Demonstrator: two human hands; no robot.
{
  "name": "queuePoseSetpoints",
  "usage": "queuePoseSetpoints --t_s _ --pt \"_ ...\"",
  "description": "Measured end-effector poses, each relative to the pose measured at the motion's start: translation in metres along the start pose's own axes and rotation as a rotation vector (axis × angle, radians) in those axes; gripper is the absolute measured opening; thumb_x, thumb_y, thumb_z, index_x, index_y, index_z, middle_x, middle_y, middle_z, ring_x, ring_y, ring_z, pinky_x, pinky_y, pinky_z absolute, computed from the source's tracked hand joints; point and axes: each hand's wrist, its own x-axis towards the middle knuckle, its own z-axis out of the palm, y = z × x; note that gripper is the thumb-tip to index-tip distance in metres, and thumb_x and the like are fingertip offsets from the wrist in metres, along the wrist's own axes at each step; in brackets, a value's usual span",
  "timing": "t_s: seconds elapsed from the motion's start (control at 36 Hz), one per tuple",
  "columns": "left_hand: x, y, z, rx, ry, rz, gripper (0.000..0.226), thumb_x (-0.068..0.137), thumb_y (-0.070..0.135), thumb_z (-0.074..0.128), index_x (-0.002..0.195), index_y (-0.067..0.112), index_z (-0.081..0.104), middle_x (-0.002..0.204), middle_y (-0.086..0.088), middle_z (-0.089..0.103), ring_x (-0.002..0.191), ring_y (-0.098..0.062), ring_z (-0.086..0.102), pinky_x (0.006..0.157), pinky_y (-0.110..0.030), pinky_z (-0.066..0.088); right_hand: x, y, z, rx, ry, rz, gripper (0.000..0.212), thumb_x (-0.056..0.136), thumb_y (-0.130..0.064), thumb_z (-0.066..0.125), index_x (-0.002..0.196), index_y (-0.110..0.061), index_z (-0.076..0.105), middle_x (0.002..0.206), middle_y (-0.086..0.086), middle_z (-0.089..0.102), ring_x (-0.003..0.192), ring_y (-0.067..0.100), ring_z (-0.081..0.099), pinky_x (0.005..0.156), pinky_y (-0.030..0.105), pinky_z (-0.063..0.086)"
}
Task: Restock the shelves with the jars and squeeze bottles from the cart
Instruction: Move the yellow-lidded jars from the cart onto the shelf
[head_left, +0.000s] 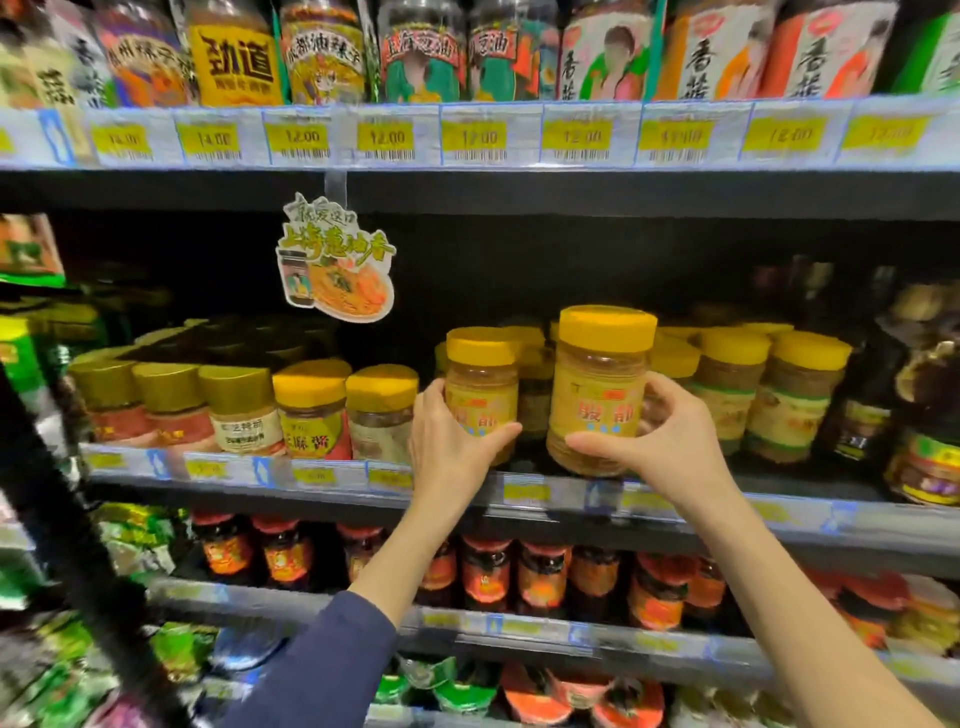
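Two yellow-lidded jars with yellow labels are at the front of the middle shelf. My left hand grips the smaller-looking jar, which stands at the shelf's edge. My right hand holds the nearer jar by its lower half, thumb in front, slightly raised above the shelf lip. Behind and to the right stand more yellow-lidded jars of the same kind. The cart is out of view.
Gold- and yellow-lidded jars fill the shelf's left part. A paper promo tag hangs above them. Dark bottles stand at right. Jars fill the top shelf, and red-lidded jars fill the shelf below.
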Motion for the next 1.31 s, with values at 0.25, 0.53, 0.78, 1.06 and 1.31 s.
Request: queuePoseSetpoints --t_s 0.25,0.53,0.78,1.06,1.31 --pt "-0.003 0.001 0.004 0.12 -0.084 -0.005 0.091 0.068 0.038 0.08 0.136 0.003 0.033 0.132 -0.013 0.042 0.127 -0.027 0.038 0.1 -0.035 0.035 -0.001 0.006 -0.009 0.026 -0.033 -0.016 0.075 0.051 -0.022 0.089 0.117 -0.018 0.055 0.103 -0.009 0.065 0.091 -0.005 0.061 0.068 0.008 0.052" --pt "-0.003 0.002 0.001 0.249 -0.153 -0.005 0.08 0.072 0.038 0.078 0.127 0.001 0.034 0.123 -0.014 0.042 0.115 -0.03 0.046 0.09 -0.036 0.041 -0.006 0.002 -0.011 0.033 -0.016 -0.017 0.068 0.054 -0.02 0.087 0.112 -0.024 0.051 0.093 -0.025 0.057 0.08 -0.01 0.058 0.06 0.001 0.046" --pt "-0.008 -0.004 -0.005 0.31 -0.129 -0.026 0.084 0.07 0.047 0.076 0.13 0.006 0.035 0.126 -0.012 0.049 0.117 -0.033 0.052 0.087 -0.044 0.046 -0.011 0.004 -0.005 0.039 -0.011 -0.02 0.076 0.055 -0.019 0.087 0.122 -0.016 0.051 0.098 -0.015 0.061 0.086 -0.008 0.057 0.063 0.002 0.049" --pt "-0.011 -0.005 -0.008 0.346 -0.08 -0.09 0.072 0.063 0.049 0.081 0.113 0.011 0.046 0.114 -0.011 0.063 0.11 -0.032 0.059 0.084 -0.045 0.049 -0.017 0.001 -0.001 0.023 -0.009 -0.015 0.076 0.053 -0.02 0.087 0.121 -0.015 0.053 0.103 -0.01 0.062 0.089 -0.006 0.059 0.065 0.002 0.049" --pt "-0.002 -0.011 -0.015 0.406 -0.116 -0.047 0.071 0.063 0.054 0.079 0.109 0.008 0.051 0.108 -0.012 0.064 0.103 -0.032 0.061 0.073 -0.038 0.046 -0.024 0.001 0.0 -0.008 0.014 0.019 0.074 0.051 -0.024 0.088 0.117 -0.021 0.053 0.105 -0.01 0.063 0.094 -0.003 0.06 0.071 0.01 0.052"
